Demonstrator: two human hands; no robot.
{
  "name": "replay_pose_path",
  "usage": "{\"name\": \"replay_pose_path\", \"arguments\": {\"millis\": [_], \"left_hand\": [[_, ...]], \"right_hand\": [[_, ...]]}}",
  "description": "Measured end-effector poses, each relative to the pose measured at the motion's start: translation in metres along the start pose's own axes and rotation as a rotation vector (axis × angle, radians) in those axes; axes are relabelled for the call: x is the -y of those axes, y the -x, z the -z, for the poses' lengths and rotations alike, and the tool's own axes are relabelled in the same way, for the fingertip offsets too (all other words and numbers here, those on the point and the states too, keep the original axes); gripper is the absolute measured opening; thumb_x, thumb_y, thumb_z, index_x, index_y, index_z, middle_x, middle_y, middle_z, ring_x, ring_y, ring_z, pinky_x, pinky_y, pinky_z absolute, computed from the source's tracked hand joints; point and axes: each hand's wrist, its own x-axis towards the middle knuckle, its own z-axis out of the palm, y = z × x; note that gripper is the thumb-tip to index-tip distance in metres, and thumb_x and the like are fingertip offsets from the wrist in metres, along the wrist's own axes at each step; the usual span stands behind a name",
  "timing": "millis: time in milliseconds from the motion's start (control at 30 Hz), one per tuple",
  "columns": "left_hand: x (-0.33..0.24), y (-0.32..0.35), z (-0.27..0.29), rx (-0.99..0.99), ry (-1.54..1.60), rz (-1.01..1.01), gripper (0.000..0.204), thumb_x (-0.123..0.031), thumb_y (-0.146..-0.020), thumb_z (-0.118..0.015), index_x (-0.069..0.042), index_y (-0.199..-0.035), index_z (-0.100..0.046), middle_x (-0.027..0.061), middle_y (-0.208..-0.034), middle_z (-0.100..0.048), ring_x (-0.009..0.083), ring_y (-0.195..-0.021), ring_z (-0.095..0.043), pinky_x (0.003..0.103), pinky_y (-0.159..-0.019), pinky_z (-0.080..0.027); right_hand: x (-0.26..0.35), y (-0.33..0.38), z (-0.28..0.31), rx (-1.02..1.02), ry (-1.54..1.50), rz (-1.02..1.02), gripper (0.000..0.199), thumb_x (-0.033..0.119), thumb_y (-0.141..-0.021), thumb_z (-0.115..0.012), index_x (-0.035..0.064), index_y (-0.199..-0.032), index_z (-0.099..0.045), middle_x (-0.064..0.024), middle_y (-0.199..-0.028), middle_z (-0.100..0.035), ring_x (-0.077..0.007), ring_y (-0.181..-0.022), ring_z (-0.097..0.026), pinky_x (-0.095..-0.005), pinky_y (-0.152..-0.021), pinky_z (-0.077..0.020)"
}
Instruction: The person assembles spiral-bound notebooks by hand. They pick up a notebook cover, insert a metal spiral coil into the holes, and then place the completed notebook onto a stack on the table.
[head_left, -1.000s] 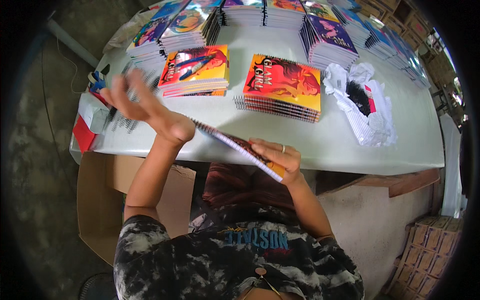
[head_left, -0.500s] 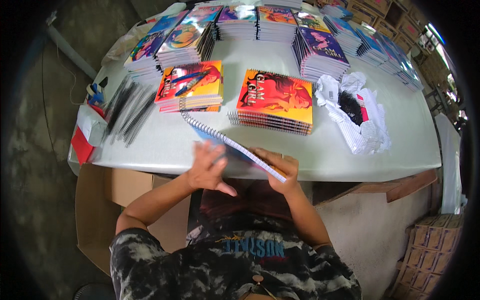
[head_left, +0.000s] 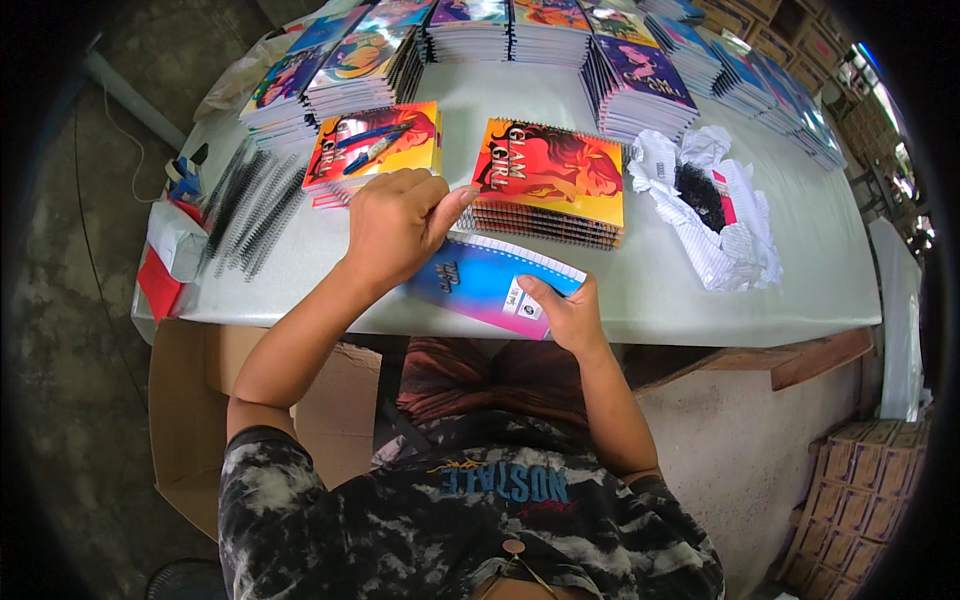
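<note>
While you lean over the near edge of the pale desk [head_left: 700,300], your left hand [head_left: 395,225] is curled with its fingers bent, pressing down on the far left part of a blue and pink notebook [head_left: 485,285], right at its punched top edge. Your thumb points right, toward the stack beside it. Your right hand [head_left: 565,315] grips the same notebook at its near right corner, thumb on top of the cover and fingers underneath, so the notebook lies flat on the desk just in front of you, partly over the desk's near edge.

Just beyond the notebook sit two low stacks of notebooks with red and yellow covers: one stack [head_left: 550,180] directly ahead, touching or nearly touching the notebook's far edge, and another stack [head_left: 375,150] to its left, partly hidden by your left hand. To the far left lies a loose bundle of black spiral wires [head_left: 250,205], with a red and white box [head_left: 165,265] at the desk's left corner. On the right, crumpled white paper [head_left: 720,225] holds a dark tangle in its middle. More rows of colourful notebook stacks [head_left: 470,30] line the far side of the desk. Cardboard boxes [head_left: 190,420] stand on the floor under the desk's left side.
</note>
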Motion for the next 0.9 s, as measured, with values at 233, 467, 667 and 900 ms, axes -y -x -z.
{"name": "replay_pose_path", "arguments": {"millis": [233, 467, 667, 900], "left_hand": [[0.001, -0.001, 0.007, -0.373, -0.22, -0.146, 0.053, -0.05, -0.079, -0.057, -0.004, -0.106, -0.056, 0.02, -0.101, -0.055, 0.0321, -0.096, -0.051, 0.043, -0.083, -0.037], [0.008, 0.14, -0.061, -0.036, 0.068, -0.229, 0.11, -0.08, -0.067, -0.038, 0.01, -0.129, -0.03, 0.0301, -0.14, -0.016, 0.0515, -0.128, -0.013, 0.06, -0.102, -0.005], [0.056, 0.123, -0.054, 0.028, 0.454, 0.007, 0.102, -0.071, -0.071, -0.047, 0.013, -0.126, -0.029, 0.033, -0.129, -0.031, 0.0489, -0.123, -0.024, 0.063, -0.1, -0.015], [-0.015, 0.107, -0.019, 0.085, -0.017, -0.222, 0.106, -0.075, -0.065, -0.049, 0.004, -0.132, -0.028, 0.0359, -0.133, -0.021, 0.0449, -0.127, -0.02, 0.063, -0.099, -0.015]], "right_hand": [[-0.004, 0.006, 0.003, 0.088, 0.192, 0.096, 0.024, 0.002, -0.08, -0.059, -0.0013, -0.104, -0.06, -0.009, -0.091, -0.065, -0.0149, -0.078, -0.061, -0.0261, -0.07, -0.0485], [0.002, 0.013, -0.005, 0.11, 0.372, 0.363, 0.035, -0.005, -0.073, -0.06, -0.0001, -0.107, -0.06, -0.0141, -0.104, -0.063, -0.0255, -0.092, -0.063, -0.0293, -0.079, -0.0493], [0.003, 0.012, -0.025, 0.191, 0.339, 0.521, 0.031, -0.004, -0.075, -0.057, -0.0032, -0.105, -0.06, -0.0157, -0.102, -0.064, -0.0267, -0.092, -0.063, -0.0306, -0.079, -0.0491], [0.0, 0.014, -0.018, 0.198, 0.373, 0.54, 0.031, -0.002, -0.074, -0.059, -0.0036, -0.105, -0.061, -0.0185, -0.101, -0.063, -0.029, -0.093, -0.063, -0.0327, -0.08, -0.0498]]}}
